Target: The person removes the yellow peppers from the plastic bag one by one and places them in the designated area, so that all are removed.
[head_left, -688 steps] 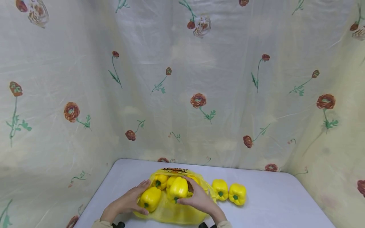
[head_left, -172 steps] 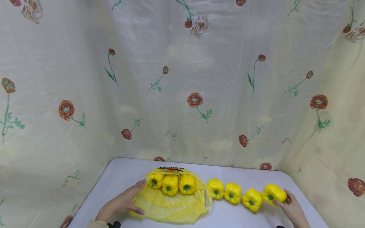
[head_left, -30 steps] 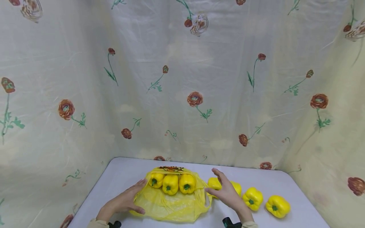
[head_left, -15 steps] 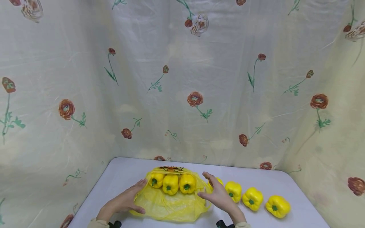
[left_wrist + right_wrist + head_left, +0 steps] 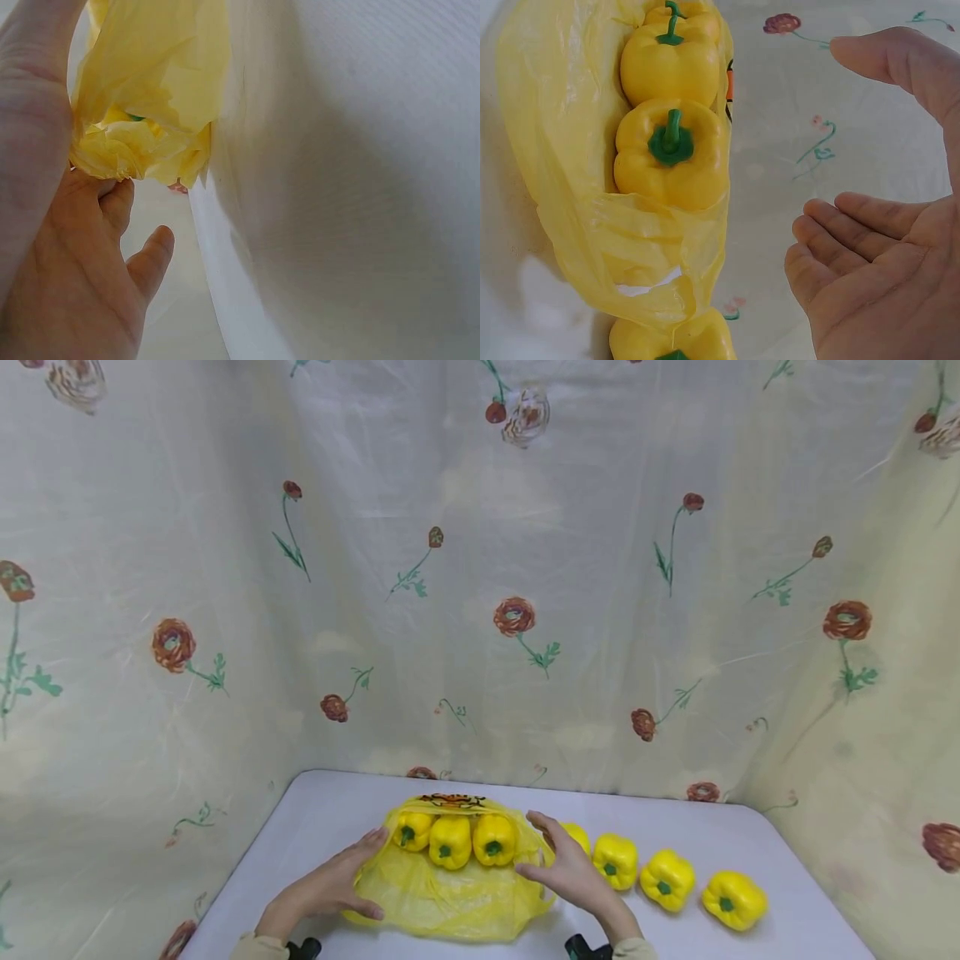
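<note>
A thin yellow plastic bag (image 5: pixel 450 906) lies with its mouth toward me, and three yellow bell peppers with green stems, the middle one (image 5: pixel 451 843) among them, sit inside. My left hand (image 5: pixel 335 881) is at the bag's left edge, thumb spread from the fingers; the left wrist view shows its fingers against the crumpled plastic (image 5: pixel 150 75). Over the bag's right side is my right hand (image 5: pixel 572 870), fingers spread and nothing in them. In the right wrist view this hand (image 5: pixel 885 277) stands apart from the peppers (image 5: pixel 671 157). It partly hides the nearest loose pepper (image 5: pixel 577 837).
Several yellow peppers form a row on the white table (image 5: pixel 337 793) right of the bag, ending with one pepper (image 5: pixel 734 900) near the right edge. A flower-patterned curtain (image 5: pixel 480 693) surrounds the table's back and sides.
The right hand let go of a pepper at the right end of the row and came back left to the bag. Fewer peppers lie in the bag than at first. The left hand stayed.
</note>
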The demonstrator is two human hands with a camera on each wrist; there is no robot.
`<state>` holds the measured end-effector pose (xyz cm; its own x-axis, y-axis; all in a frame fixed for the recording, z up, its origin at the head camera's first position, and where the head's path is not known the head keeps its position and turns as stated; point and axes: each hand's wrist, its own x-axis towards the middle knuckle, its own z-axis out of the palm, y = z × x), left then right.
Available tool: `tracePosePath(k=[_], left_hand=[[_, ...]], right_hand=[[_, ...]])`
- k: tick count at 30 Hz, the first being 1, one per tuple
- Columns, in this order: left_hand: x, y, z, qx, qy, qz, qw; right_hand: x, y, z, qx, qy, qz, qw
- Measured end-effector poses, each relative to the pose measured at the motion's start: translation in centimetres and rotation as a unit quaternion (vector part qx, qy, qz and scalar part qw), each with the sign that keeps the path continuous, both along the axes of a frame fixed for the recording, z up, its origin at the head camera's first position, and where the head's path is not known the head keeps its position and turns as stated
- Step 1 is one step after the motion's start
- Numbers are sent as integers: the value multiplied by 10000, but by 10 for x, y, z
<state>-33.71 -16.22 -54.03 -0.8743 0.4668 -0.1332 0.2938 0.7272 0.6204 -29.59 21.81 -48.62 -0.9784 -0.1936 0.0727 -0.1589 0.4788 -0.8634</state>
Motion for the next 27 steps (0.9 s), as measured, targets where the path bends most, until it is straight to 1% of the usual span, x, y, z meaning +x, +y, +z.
tracePosePath(k=[5,12,19,23,27], left_hand=[[0,1,-1,-106,-13,72,9999],[0,-1,0,-37,67,-71,9999],[-1,-2,0,48,157,-193,9997],[-1,-2,0,36,124,-157,9998],[0,-2,1,5,120,-151,9998]], right_hand=[[-2,0,0,-55,-19,66,10000],[-9,-3,0,-121,21,264,9996],[-16,-11,0,58,-2,298,9995],[-21,-16,1,179,-76,381,9991],[-30,-20,-2,261,-101,422,9987]])
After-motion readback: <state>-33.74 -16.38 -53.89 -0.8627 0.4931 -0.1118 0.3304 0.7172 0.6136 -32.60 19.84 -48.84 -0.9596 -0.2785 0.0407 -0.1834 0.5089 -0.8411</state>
